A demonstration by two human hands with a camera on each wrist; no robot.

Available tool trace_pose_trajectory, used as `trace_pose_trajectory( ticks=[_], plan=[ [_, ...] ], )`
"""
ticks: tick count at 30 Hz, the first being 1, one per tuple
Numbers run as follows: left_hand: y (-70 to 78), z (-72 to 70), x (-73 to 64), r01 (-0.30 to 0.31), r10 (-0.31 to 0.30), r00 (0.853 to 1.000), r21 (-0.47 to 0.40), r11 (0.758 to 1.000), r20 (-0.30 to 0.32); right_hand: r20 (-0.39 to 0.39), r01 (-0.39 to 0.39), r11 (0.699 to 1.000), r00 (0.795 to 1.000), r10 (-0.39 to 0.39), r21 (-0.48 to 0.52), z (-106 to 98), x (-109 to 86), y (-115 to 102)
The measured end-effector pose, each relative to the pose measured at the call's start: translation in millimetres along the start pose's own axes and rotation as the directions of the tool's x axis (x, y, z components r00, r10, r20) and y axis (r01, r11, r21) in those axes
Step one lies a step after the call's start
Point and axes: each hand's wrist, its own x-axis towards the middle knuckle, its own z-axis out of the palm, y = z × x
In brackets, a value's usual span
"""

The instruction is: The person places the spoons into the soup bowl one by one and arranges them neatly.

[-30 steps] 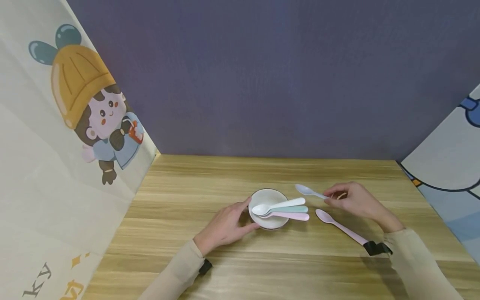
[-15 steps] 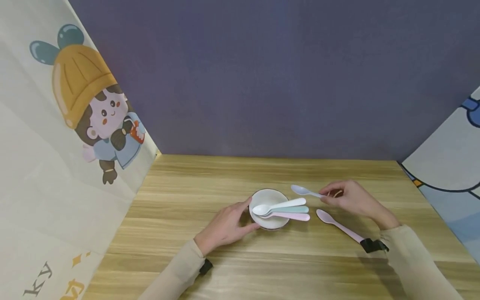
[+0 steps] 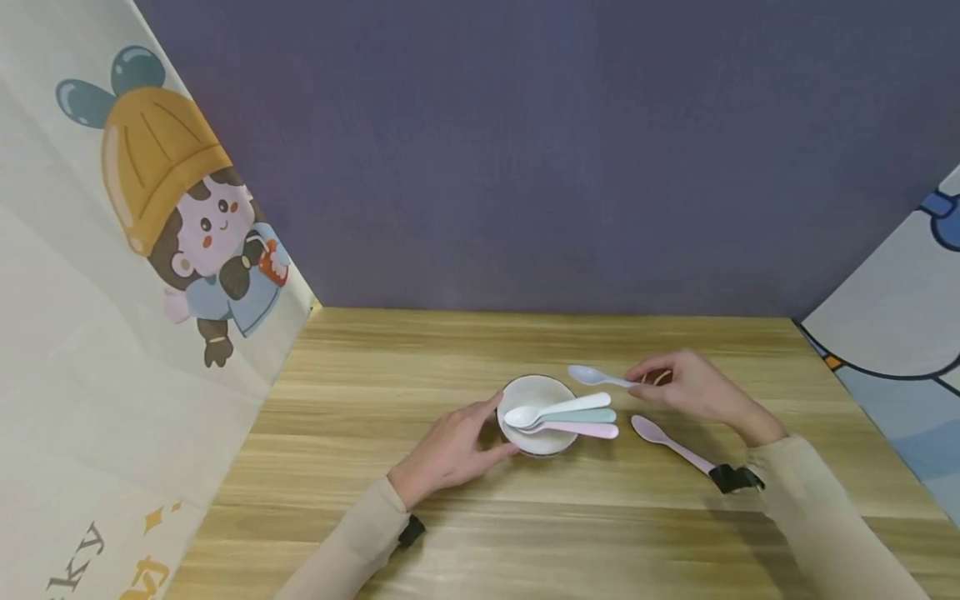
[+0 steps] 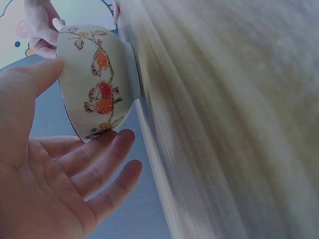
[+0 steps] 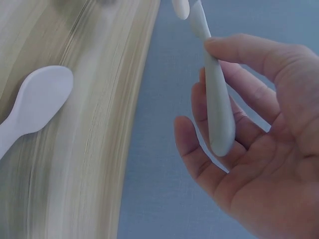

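A white bowl [image 3: 536,387] stands on the table, its outer wall [image 4: 75,97] painted with red fruit in the left wrist view. My left hand [image 3: 450,454] holds it at the near-left side, thumb and fingers spread on either side of the rim. White [image 3: 581,405], pale green [image 3: 600,416] and pink spoons [image 3: 592,430] lie in the bowl, handles pointing right over the rim. Above the table, just right of and behind the bowl, my right hand [image 3: 697,387] pinches a pale lavender spoon [image 3: 592,376] by its handle [image 5: 219,109]. The spoon's head points left.
Another pink spoon [image 3: 678,448] lies on the wooden table [image 3: 420,358] right of the bowl, below the right hand; its handle end is hidden behind the black wrist strap [image 3: 735,478]. A dark purple panel [image 3: 525,167] stands along the table's back edge.
My right hand has moved left and slightly away from me with the lavender spoon, bringing its head nearer the bowl. The left hand, the bowl and the spoons in it stay put.
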Motion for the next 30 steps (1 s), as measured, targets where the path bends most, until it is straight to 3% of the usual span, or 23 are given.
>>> trace_pose_trajectory(
  ticks=[11, 20, 30],
  plan=[
    [-0.7, -2.0, -2.7, -0.008, 0.008, 1.000, 0.000, 1.000, 0.003, 0.044, 0.016, 1.000, 0.999, -0.016, 0.018, 5.1, 6.9, -11.2],
    [-1.2, -0.4, -5.9, -0.013, 0.013, 1.000, 0.016, 1.000, 0.016, 0.055, 0.083, 0.996, 0.995, -0.084, 0.021, 16.8, 8.0, -17.9],
    [0.8, -2.5, -10.4, -0.016, 0.016, 0.999, 0.009, 1.000, 0.031, 0.088, 0.070, 0.995, 0.993, -0.076, 0.076, 28.4, 9.8, -25.5]
  ],
)
